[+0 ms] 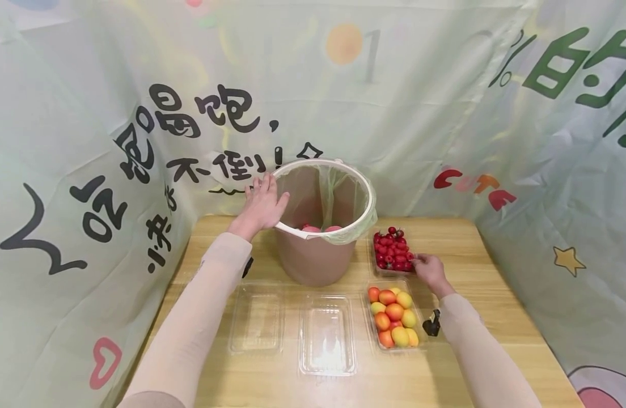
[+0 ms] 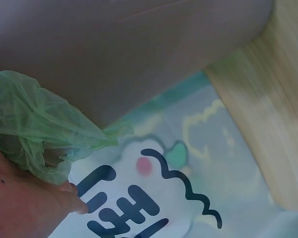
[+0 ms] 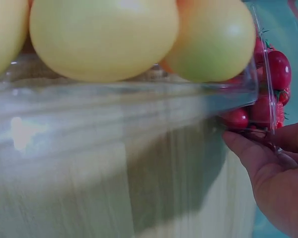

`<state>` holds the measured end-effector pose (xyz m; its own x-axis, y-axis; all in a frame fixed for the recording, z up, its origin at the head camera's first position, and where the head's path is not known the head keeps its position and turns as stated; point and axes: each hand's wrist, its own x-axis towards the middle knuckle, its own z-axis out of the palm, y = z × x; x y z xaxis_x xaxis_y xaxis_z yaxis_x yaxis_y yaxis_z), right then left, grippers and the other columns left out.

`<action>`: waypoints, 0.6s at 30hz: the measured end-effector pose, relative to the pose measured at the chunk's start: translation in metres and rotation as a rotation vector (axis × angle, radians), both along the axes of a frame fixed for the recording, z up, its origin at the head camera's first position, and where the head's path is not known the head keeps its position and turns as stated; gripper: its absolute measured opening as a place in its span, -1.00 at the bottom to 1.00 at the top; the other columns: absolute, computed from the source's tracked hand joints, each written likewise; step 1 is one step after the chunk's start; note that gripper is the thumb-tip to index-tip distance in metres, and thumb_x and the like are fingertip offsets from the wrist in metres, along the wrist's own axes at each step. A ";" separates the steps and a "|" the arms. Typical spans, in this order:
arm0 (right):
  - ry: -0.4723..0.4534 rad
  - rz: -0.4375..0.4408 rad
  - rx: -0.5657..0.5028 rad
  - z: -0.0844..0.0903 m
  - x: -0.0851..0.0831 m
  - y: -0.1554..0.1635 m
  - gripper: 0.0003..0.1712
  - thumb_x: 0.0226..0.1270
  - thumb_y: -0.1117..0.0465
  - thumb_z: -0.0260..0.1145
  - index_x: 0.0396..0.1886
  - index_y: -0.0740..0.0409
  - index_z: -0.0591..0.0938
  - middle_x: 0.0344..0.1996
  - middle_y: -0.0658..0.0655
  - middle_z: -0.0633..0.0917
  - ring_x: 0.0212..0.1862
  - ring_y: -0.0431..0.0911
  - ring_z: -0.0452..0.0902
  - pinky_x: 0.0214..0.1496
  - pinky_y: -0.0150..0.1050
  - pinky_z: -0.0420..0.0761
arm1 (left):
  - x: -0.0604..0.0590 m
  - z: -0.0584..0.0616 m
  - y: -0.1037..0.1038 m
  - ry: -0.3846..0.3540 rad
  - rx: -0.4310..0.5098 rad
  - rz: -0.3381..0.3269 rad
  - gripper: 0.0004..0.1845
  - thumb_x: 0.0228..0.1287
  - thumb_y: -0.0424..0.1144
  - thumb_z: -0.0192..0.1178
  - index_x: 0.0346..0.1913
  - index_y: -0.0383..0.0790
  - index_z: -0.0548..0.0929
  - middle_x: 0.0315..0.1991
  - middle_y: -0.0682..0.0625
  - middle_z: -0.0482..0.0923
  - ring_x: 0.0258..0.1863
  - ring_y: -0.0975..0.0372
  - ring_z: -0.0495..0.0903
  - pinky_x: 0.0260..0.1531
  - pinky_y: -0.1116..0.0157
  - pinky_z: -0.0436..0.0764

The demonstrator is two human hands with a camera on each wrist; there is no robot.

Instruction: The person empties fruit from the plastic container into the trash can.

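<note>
A brown trash bin [image 1: 315, 260] lined with a thin green bag [image 1: 351, 229] stands at the back of the table. My left hand [image 1: 264, 204] lies against the left of its white rim, fingers extended and thumb towards the opening; the left wrist view has this hand beside the bunched bag [image 2: 30, 119]. Reddish round things [image 1: 320, 229] show inside the bin. To its right is a clear plastic box of cherry tomatoes [image 1: 392, 249]. My right hand [image 1: 431, 273] pinches that box's near right edge between thumb and fingers, also seen in the right wrist view.
In front of the tomatoes stands a clear box of orange and yellow round fruit [image 1: 394, 317]. Two empty clear boxes, one at left [image 1: 257, 317] and another in the middle [image 1: 327, 334], lie on the wooden table [image 1: 272, 391]. Printed cloth [image 1: 420, 113] encloses the table's back and sides.
</note>
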<state>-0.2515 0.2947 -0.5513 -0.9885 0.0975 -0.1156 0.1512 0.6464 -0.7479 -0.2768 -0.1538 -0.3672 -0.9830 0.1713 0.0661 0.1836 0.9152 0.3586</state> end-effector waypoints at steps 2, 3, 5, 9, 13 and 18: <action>-0.001 0.002 -0.010 0.002 0.001 0.001 -0.50 0.61 0.32 0.05 0.30 0.68 0.48 0.27 0.63 0.56 0.30 0.35 0.52 0.26 0.05 0.64 | 0.000 0.000 0.000 0.002 -0.005 0.003 -0.14 0.66 0.15 -0.36 0.66 -0.50 -0.15 0.72 -0.38 -0.30 0.69 -0.34 -0.32 0.63 -0.31 -0.35; -0.001 0.001 -0.014 0.004 0.002 0.001 -0.51 0.61 0.32 0.06 0.30 0.68 0.49 0.27 0.63 0.56 0.28 0.34 0.53 0.24 0.04 0.65 | 0.000 -0.001 0.000 0.001 -0.009 0.004 -0.14 0.66 0.15 -0.36 0.66 -0.50 -0.15 0.72 -0.37 -0.30 0.69 -0.34 -0.32 0.63 -0.31 -0.35; -0.001 -0.002 -0.010 0.007 0.003 0.001 -0.51 0.60 0.32 0.06 0.30 0.67 0.50 0.27 0.62 0.57 0.28 0.33 0.53 0.23 0.01 0.65 | -0.001 -0.001 0.000 -0.001 -0.011 0.006 -0.14 0.67 0.15 -0.37 0.66 -0.49 -0.16 0.72 -0.37 -0.30 0.69 -0.33 -0.32 0.63 -0.30 -0.35; -0.008 -0.021 -0.033 0.012 0.005 0.003 -0.47 0.61 0.31 0.05 0.35 0.67 0.45 0.30 0.62 0.54 0.32 0.33 0.52 0.23 -0.06 0.68 | -0.001 0.000 0.000 -0.006 -0.011 0.005 -0.13 0.67 0.15 -0.38 0.66 -0.50 -0.18 0.72 -0.37 -0.32 0.69 -0.32 -0.33 0.63 -0.29 -0.37; 0.015 -0.051 -0.103 0.018 0.004 0.004 -0.47 0.57 0.34 0.06 0.35 0.69 0.43 0.28 0.64 0.55 0.18 0.20 0.64 0.04 -0.29 0.75 | 0.001 0.000 0.000 -0.003 -0.008 0.005 -0.14 0.66 0.14 -0.37 0.66 -0.50 -0.17 0.72 -0.37 -0.32 0.69 -0.32 -0.33 0.63 -0.30 -0.37; -0.002 -0.041 -0.266 0.033 0.003 0.003 -0.45 0.60 0.36 0.01 0.40 0.72 0.35 0.32 0.68 0.49 -0.21 -0.28 0.70 -0.14 -0.41 0.78 | 0.002 0.002 0.001 -0.011 -0.007 0.007 -0.14 0.66 0.14 -0.37 0.66 -0.49 -0.18 0.72 -0.35 -0.35 0.69 -0.31 -0.34 0.63 -0.29 -0.38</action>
<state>-0.2480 0.2982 -0.5178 -0.9842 0.1030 -0.1441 0.1744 0.4205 -0.8904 -0.2744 -0.1528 -0.3654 -0.9848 0.1647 0.0544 0.1733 0.9189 0.3543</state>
